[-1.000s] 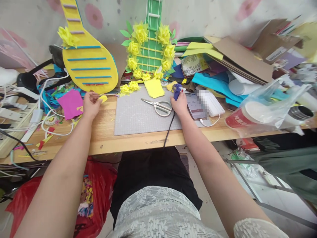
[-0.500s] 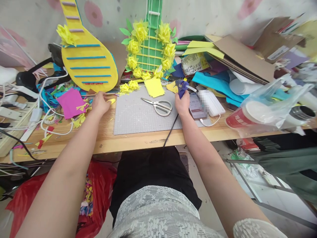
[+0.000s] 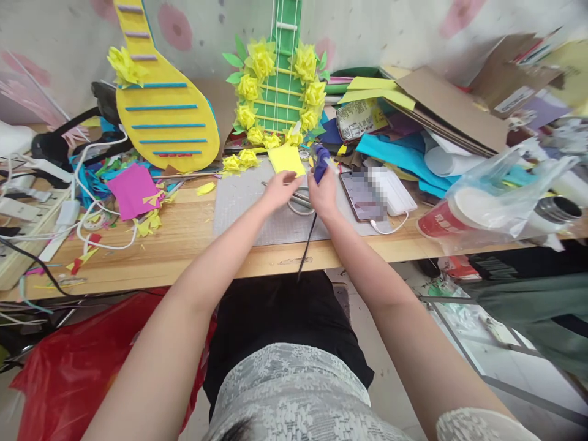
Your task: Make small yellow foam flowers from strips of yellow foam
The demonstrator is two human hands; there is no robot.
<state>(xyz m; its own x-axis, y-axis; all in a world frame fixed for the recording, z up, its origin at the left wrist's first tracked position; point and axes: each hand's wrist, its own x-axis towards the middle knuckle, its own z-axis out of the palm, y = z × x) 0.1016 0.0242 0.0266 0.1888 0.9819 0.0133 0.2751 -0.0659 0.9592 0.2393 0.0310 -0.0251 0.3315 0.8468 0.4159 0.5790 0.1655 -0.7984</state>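
My right hand point(image 3: 323, 195) is wrapped round a dark blue-purple hot glue gun point(image 3: 320, 164), held over the right part of the grey cutting mat point(image 3: 239, 214). A black cord point(image 3: 307, 245) hangs from it across the table edge. Close by on the left, my left hand point(image 3: 279, 188) reaches over the mat, thumb and fingers apart and partly bent. Its fingertips are at the lower edge of a stack of yellow paper squares point(image 3: 287, 159); contact is unclear. Scissors point(image 3: 301, 201) lie beneath, mostly hidden by the hands. A yellow paper petal point(image 3: 205, 188) lies left of the mat.
Behind stand a yellow lute-shaped craft point(image 3: 168, 131) and a green stringed one point(image 3: 275, 92) ringed with yellow paper flowers. To the right are a phone point(image 3: 361, 196), white power bank point(image 3: 397, 190) and bagged red cup point(image 3: 443, 217). Pink paper point(image 3: 134, 190) and cables point(image 3: 82, 184) lie left.
My left hand has left the yellow petal and moved right to the yellow paper squares. My right hand has shifted slightly left with the glue gun, uncovering more of the phone.
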